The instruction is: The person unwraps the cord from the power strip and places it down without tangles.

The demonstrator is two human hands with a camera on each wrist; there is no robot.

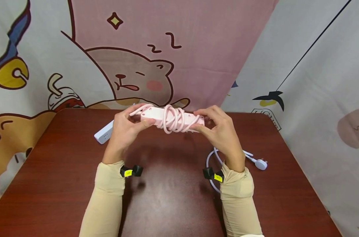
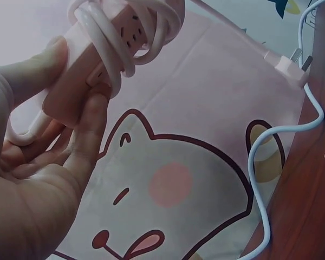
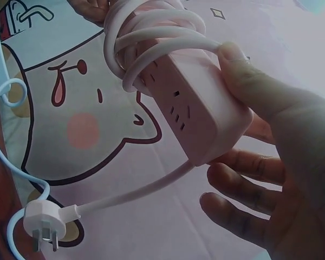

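Both hands hold a pink power strip [image 1: 154, 115] level above the dark red table [image 1: 64, 171]. Its pink cord [image 1: 173, 120] is coiled round its middle in several loops. My left hand [image 1: 139, 118] grips the left end, thumb on one side and fingers on the other [image 2: 76, 70]. My right hand [image 1: 201, 121] grips the right end with the thumb on the socket face [image 3: 222, 108]. From that end a free length of cord runs to its plug [image 3: 43, 219], which shows near the table's far edge [image 2: 290, 62].
A white power strip [image 1: 103, 134] lies on the table behind my left hand. Its white cord [image 1: 210, 158] curls under my right wrist, ending in a white plug [image 1: 261, 163]. Cartoon-print cloth [image 1: 167, 49] hangs behind and to the right of the table.
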